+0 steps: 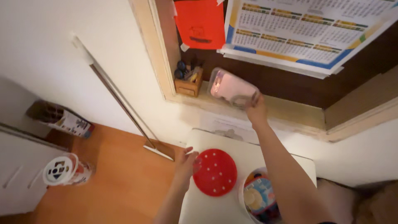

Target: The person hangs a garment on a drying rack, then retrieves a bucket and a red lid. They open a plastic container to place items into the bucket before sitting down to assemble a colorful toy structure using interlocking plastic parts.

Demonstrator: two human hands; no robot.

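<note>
Head view, right hand: the right hand is stretched far up to the wooden ledge under the wall calendar. Its fingers are closed around the clear plastic container, which has something pale pink inside.
Head view, container: it is tilted and sits just above the ledge, near the small wooden pen box. I cannot tell whether it touches the ledge or is lifted from it.
Head view, left hand: the left hand holds the red round lid by its left edge, with thumb and fingers pinching the rim. The lid lies flat over the white table.
Head view, around: a clear tub with colourful packets stands just beside the lid, partly hidden by the right forearm. A broom leans on the wall, and a plastic jar stands on the orange floor.
Step in hand: in my judgement, the container is being handled at the ledge while the lid is kept steady.
Next move calls for: a firm grip on the tilted container and care for the pen box close by.
</note>
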